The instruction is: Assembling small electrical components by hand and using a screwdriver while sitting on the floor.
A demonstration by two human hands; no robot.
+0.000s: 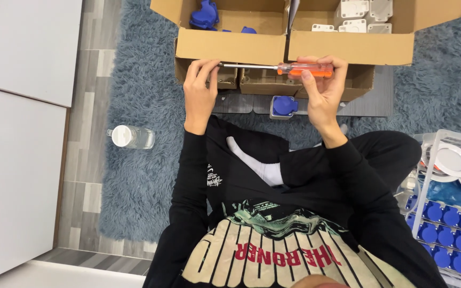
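Both hands hold a screwdriver (pixel 278 68) level, just in front of two open cardboard boxes. Right hand (pixel 322 88) is wrapped around the orange handle; left hand (pixel 199 88) pinches the metal tip with curled fingers. One box (pixel 230 45) holds blue parts, the other box (pixel 358 48) white parts. A blue socket (pixel 284 106) lies below the hands. A clear bin (pixel 446 213) contains blue caps and white discs. A bottle (pixel 130 137) rests on the rug.

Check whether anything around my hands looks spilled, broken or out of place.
Nothing looks spilled or broken. One oddity: a clear plastic bottle with a white cap lies on its side on the shaggy grey-blue rug, apart from the cardboard boxes.
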